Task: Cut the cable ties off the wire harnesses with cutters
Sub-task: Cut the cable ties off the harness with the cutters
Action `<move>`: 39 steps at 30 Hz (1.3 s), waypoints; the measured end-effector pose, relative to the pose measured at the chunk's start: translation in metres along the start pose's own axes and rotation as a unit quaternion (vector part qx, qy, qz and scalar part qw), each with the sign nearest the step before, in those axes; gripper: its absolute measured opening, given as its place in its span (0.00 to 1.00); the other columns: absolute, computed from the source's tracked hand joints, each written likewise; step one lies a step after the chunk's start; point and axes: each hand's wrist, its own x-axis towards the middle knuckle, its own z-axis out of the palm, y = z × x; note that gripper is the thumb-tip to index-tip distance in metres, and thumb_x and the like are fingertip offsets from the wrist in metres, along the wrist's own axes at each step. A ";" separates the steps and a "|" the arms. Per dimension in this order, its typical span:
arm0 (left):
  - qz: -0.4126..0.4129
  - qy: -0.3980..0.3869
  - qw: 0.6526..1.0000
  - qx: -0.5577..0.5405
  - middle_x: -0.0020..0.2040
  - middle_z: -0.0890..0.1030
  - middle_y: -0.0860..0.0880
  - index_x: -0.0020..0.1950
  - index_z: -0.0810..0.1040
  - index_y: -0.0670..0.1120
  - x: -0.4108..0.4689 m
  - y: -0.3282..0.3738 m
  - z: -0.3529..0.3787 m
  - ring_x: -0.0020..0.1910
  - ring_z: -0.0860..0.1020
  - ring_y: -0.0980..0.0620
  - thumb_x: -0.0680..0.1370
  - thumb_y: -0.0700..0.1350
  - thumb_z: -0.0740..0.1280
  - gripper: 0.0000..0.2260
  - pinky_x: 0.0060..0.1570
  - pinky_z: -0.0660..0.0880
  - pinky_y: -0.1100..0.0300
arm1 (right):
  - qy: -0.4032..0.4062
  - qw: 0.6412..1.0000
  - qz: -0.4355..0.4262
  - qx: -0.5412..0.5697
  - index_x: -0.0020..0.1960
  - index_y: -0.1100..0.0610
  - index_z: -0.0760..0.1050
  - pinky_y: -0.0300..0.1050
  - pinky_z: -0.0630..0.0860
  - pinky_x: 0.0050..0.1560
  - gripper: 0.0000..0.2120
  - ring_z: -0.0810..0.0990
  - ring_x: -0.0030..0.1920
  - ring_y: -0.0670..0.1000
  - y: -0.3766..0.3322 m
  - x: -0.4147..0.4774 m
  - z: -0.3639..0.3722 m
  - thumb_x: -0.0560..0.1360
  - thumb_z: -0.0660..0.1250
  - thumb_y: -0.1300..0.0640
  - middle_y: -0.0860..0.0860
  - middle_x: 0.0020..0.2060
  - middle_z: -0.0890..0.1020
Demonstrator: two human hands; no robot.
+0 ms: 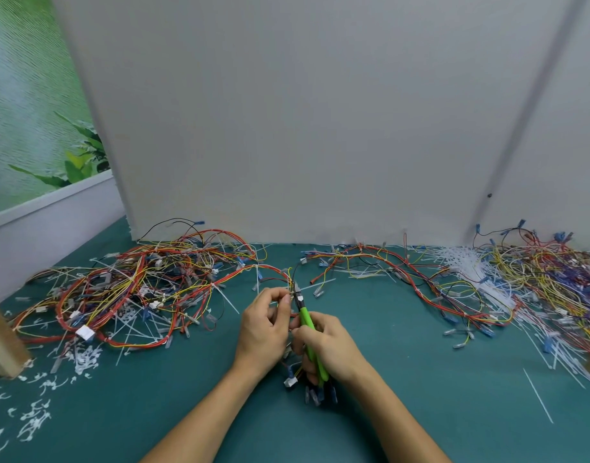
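My right hand (327,345) grips green-handled cutters (306,320), their dark jaws pointing up and away at a wire harness (288,279) of red, yellow and black wires. My left hand (265,325) pinches that harness just left of the jaws, where a white cable tie sits. The harness's lower end, with blue and white connectors (315,390), hangs below my hands. Whether the jaws are on the tie is too small to tell.
A big tangle of harnesses (136,289) lies at the left, another pile (537,279) at the right with loose white cable ties (470,272). Cut tie scraps (36,416) litter the green mat's near left. A grey panel (303,128) stands behind; a wooden post (3,342) is at far left.
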 end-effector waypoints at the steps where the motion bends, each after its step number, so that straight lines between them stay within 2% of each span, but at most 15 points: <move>1: 0.001 -0.001 1.000 0.005 0.41 0.84 0.46 0.50 0.77 0.57 0.000 0.000 0.000 0.35 0.84 0.49 0.82 0.43 0.66 0.08 0.34 0.79 0.57 | -0.004 1.000 -0.003 0.004 0.47 0.64 0.73 0.44 0.70 0.24 0.09 0.69 0.23 0.54 0.000 0.000 0.000 0.73 0.64 0.58 0.54 0.33 0.76; 3: 0.001 -0.002 1.000 0.009 0.41 0.84 0.46 0.50 0.77 0.57 0.000 -0.001 -0.001 0.36 0.84 0.47 0.82 0.43 0.66 0.07 0.36 0.81 0.51 | -0.017 1.000 -0.009 0.015 0.47 0.61 0.73 0.44 0.70 0.24 0.08 0.70 0.23 0.55 -0.002 -0.001 -0.001 0.73 0.66 0.57 0.56 0.34 0.76; 5: 0.002 -0.002 1.000 0.011 0.41 0.83 0.46 0.50 0.77 0.57 0.000 0.000 -0.001 0.36 0.84 0.46 0.82 0.43 0.66 0.07 0.36 0.81 0.49 | -0.031 0.999 -0.011 0.018 0.48 0.61 0.72 0.44 0.71 0.24 0.10 0.71 0.24 0.55 -0.002 -0.001 -0.001 0.74 0.67 0.55 0.56 0.35 0.76; 10: -0.001 -0.002 1.000 -0.001 0.40 0.82 0.45 0.50 0.76 0.56 -0.003 0.004 0.000 0.36 0.84 0.47 0.82 0.44 0.65 0.06 0.34 0.78 0.56 | -0.057 0.998 -0.009 0.030 0.51 0.62 0.72 0.43 0.73 0.25 0.14 0.74 0.26 0.55 -0.002 -0.002 -0.003 0.75 0.68 0.52 0.53 0.36 0.79; 13: -0.010 -0.005 1.000 -0.004 0.40 0.82 0.48 0.50 0.76 0.53 -0.004 0.003 0.000 0.36 0.84 0.48 0.82 0.43 0.64 0.05 0.35 0.79 0.56 | -0.060 0.998 -0.009 0.023 0.50 0.62 0.72 0.44 0.74 0.25 0.13 0.75 0.26 0.55 -0.001 -0.002 -0.004 0.76 0.68 0.51 0.54 0.37 0.79; 17: -0.017 0.001 1.000 -0.009 0.38 0.80 0.55 0.50 0.76 0.51 -0.004 0.003 0.002 0.33 0.82 0.53 0.82 0.41 0.64 0.05 0.33 0.76 0.62 | -0.032 0.999 -0.012 -0.025 0.49 0.64 0.72 0.43 0.71 0.23 0.13 0.73 0.24 0.56 0.001 -0.001 -0.002 0.76 0.65 0.53 0.53 0.34 0.80; 21: -0.022 0.011 0.999 -0.021 0.39 0.82 0.58 0.50 0.76 0.50 -0.004 0.006 0.003 0.33 0.83 0.56 0.82 0.40 0.65 0.06 0.32 0.75 0.67 | -0.009 0.998 -0.017 -0.053 0.51 0.67 0.71 0.43 0.70 0.22 0.14 0.73 0.22 0.55 0.002 0.000 0.002 0.76 0.63 0.54 0.52 0.32 0.80; 23: -0.024 0.013 0.999 -0.021 0.38 0.82 0.59 0.50 0.76 0.50 -0.005 0.006 0.003 0.32 0.82 0.57 0.82 0.40 0.65 0.05 0.31 0.75 0.68 | -0.004 0.998 -0.018 -0.057 0.50 0.65 0.71 0.42 0.70 0.23 0.13 0.73 0.22 0.54 0.001 0.000 0.003 0.75 0.63 0.54 0.51 0.32 0.80; 27: -0.027 0.025 0.999 -0.032 0.39 0.83 0.60 0.49 0.78 0.49 -0.005 0.006 0.003 0.31 0.80 0.62 0.82 0.41 0.66 0.04 0.31 0.73 0.71 | 0.004 0.995 -0.025 -0.094 0.45 0.58 0.71 0.39 0.70 0.24 0.05 0.73 0.22 0.49 0.003 0.000 0.001 0.78 0.63 0.58 0.48 0.29 0.79; 32: -0.037 0.048 0.997 -0.041 0.37 0.82 0.58 0.46 0.79 0.50 -0.001 0.002 0.001 0.30 0.76 0.64 0.81 0.44 0.67 0.05 0.30 0.71 0.71 | 0.013 0.991 -0.035 -0.132 0.45 0.55 0.73 0.39 0.71 0.26 0.04 0.75 0.24 0.45 0.004 -0.001 0.003 0.79 0.64 0.58 0.51 0.33 0.79; 36: -0.043 0.052 0.996 -0.051 0.36 0.82 0.57 0.45 0.79 0.49 -0.001 0.001 0.001 0.30 0.76 0.63 0.81 0.43 0.68 0.05 0.30 0.72 0.70 | 0.002 0.993 -0.025 -0.111 0.47 0.54 0.73 0.40 0.71 0.26 0.04 0.75 0.24 0.51 0.003 -0.002 0.004 0.79 0.65 0.55 0.53 0.35 0.81; 39: -0.050 0.047 0.996 -0.055 0.36 0.82 0.56 0.46 0.79 0.48 0.000 0.002 0.001 0.29 0.77 0.62 0.81 0.44 0.68 0.04 0.29 0.72 0.68 | -0.013 0.995 -0.019 -0.098 0.49 0.57 0.72 0.44 0.73 0.26 0.09 0.76 0.26 0.54 0.000 -0.003 0.003 0.79 0.65 0.51 0.54 0.36 0.81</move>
